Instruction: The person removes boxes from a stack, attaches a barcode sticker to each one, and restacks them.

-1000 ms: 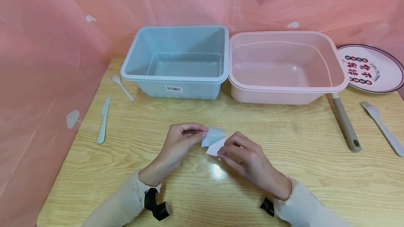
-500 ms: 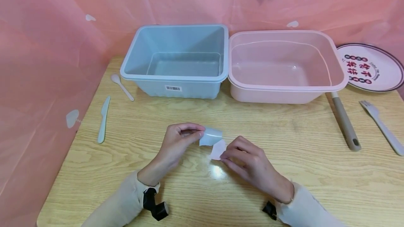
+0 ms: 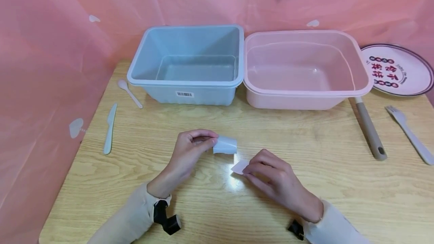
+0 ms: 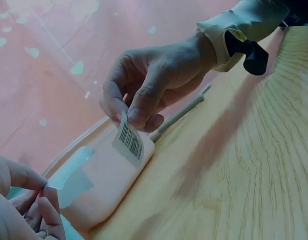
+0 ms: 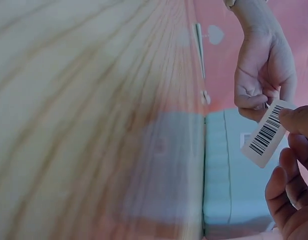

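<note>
My left hand [image 3: 184, 157] pinches one end of a small glossy light-blue backing sheet [image 3: 225, 145], which curls out to the right over the middle of the wooden table. To its right and slightly nearer, my right hand [image 3: 276, 180] holds a white barcode sticker [image 5: 267, 132] between thumb and index finger. The black printed bars of the sticker show in both wrist views; from the head view only its plain white side [image 3: 240, 166] is visible. A gap separates the sticker from the sheet in the head view.
Behind the hands stand a blue plastic bin [image 3: 188, 91] bearing a barcode label and a pink bin [image 3: 291, 101]. At left lie a spoon [image 3: 130, 94] and a knife [image 3: 109, 129]. At right are a grey-brown handle [image 3: 369, 131], a fork [image 3: 411, 134] and a printed plate [image 3: 407, 67].
The sticker has come away from the blue sheet: my right hand has moved it right and toward me. My left hand has shifted slightly left with the sheet.
</note>
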The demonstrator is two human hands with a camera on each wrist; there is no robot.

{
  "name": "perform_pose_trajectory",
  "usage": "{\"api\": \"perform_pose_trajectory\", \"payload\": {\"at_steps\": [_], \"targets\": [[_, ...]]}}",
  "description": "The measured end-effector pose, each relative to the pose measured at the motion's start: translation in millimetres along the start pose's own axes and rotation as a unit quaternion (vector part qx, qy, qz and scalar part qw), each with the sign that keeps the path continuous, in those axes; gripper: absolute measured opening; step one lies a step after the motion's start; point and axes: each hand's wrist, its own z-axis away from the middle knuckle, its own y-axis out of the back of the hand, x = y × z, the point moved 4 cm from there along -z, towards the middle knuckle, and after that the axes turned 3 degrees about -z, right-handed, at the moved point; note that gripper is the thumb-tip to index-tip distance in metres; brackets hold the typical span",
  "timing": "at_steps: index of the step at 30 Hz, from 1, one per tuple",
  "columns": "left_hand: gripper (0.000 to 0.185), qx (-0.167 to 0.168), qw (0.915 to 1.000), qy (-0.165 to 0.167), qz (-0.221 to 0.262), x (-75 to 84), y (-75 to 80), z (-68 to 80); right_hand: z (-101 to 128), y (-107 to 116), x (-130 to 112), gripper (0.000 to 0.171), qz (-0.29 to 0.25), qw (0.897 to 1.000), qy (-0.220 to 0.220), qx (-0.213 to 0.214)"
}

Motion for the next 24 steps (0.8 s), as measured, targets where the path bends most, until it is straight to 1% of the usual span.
{"api": "perform_pose_trajectory", "payload": {"at_steps": [3, 5, 7, 10, 14, 16, 18, 19, 20, 23, 24], "targets": [[0.016, -0.002, 0.9994, -0.028, -0.019, -1.2, 1.9, -1.6, 1.9, 2.7, 1.0, 0.022, 0.001, 1.0, -0.002, 0.007], [0.013, -0.002, 0.9972, -0.054, -0.051, -2.9, 3.8, -2.9, 3.2, 4.3, 1.6, 0.022, 0.002, 1.0, -0.004, 0.013], [0.011, -0.004, 0.9917, -0.083, -0.098, -5.7, 5.9, -4.5, 4.7, 5.4, 2.2, 0.023, 0.004, 1.0, -0.007, 0.015], [0.008, -0.014, 0.9779, -0.115, -0.174, -11.1, 7.9, -7.0, 6.7, 6.3, 3.1, 0.023, 0.008, 1.0, -0.012, 0.017], [0.008, -0.034, 0.9564, -0.133, -0.258, -20.3, 8.3, -10.5, 7.3, 7.1, 3.9, 0.024, 0.014, 1.0, -0.022, 0.014], [0.008, -0.034, 0.9447, -0.142, -0.294, -23.5, 8.4, -11.3, 7.5, 7.5, 4.2, 0.024, 0.015, 0.999, -0.03, 0.01], [0.008, -0.022, 0.928, -0.157, -0.337, -23.9, 8.7, -11.2, 7.7, 8.0, 5.0, 0.023, 0.012, 0.999, -0.04, 0.006], [0.008, -0.013, 0.9171, -0.167, -0.361, -22.8, 8.9, -10.8, 7.8, 8.3, 5.6, 0.023, 0.011, 0.999, -0.045, 0.006], [0.007, -0.001, 0.9039, -0.179, -0.388, -20.8, 9.2, -9.9, 8.0, 8.5, 6.4, 0.023, 0.009, 0.999, -0.051, 0.004], [0.007, 0.042, 0.8587, -0.218, -0.462, -11.0, 9.3, -4.7, 8.1, 9.3, 9.1, 0.024, 0.006, 0.997, -0.071, 0.0], [0.007, 0.052, 0.8468, -0.233, -0.475, -7.0, 8.7, -1.9, 7.9, 9.6, 10.1, 0.024, 0.009, 0.997, -0.078, -0.002]]}}
